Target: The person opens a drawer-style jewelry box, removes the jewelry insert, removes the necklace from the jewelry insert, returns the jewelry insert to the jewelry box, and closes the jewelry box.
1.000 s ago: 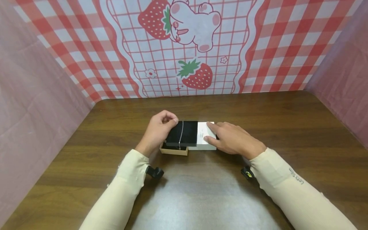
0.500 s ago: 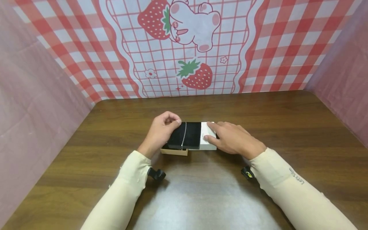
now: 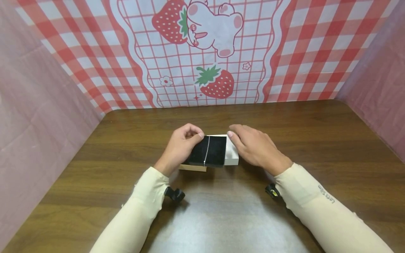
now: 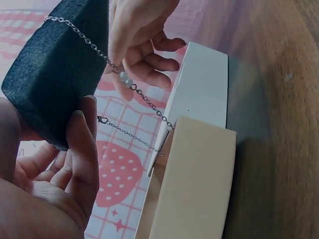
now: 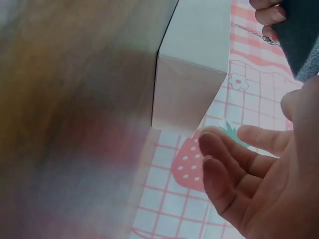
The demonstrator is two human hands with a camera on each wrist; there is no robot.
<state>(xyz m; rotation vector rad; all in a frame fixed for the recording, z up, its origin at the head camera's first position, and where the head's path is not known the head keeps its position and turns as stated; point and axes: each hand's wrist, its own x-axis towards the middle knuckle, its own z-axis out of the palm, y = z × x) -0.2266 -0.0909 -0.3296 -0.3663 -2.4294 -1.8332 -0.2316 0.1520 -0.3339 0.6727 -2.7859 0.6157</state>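
My left hand (image 3: 178, 146) grips a black foam pad (image 3: 216, 151) by its left side, thumb at the far edge. A thin silver chain (image 3: 207, 151) with pale beads (image 4: 125, 78) crosses the pad. In the left wrist view its lower part hangs down toward the tan box (image 4: 202, 174), and a small clasp dangles too. The pad is held above the tan box and overlaps the white box (image 3: 232, 156) to the right. My right hand (image 3: 254, 146) is beside the white box, fingers loosely bent with nothing in them, as the right wrist view shows.
The boxes sit side by side on a brown wood-grain table (image 3: 316, 147). Behind it hangs a red-and-white checked cloth (image 3: 303, 45) with strawberry prints. Pink cloth (image 3: 41, 105) closes off both sides.
My left hand has moved the foam pad and chain rightward and slightly nearer, covering more of the white box. My right hand has lifted off the white box's top and shifted back.
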